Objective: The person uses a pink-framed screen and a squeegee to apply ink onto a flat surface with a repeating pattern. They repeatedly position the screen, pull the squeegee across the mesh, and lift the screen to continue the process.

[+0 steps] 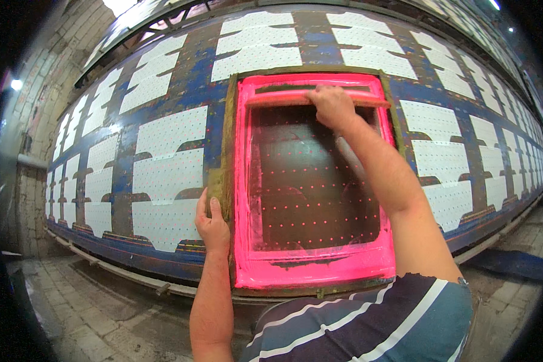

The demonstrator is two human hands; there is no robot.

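Observation:
A wooden-edged screen printing frame (228, 151) lies on the long table in front of me. Bright pink ink (320, 271) rings its dark mesh (314, 181), which carries rows of small dots. Across the far end of the mesh runs a squeegee (277, 101), its bar smeared pink. My right hand (333, 107) is closed over the squeegee near its middle, with that arm reaching over the frame's right side. At the frame's left side, my left hand (212, 222) grips the edge next to a yellowish tab (215, 182); some of its fingers are hidden.
Rows of white cut fabric pieces (170, 163) with small dots lie on the blue-brown table (123, 199), left, right and beyond the frame. A rail (120, 271) runs along the table's near edge. A brick wall (48, 78) stands at the left, above a paved floor (84, 308).

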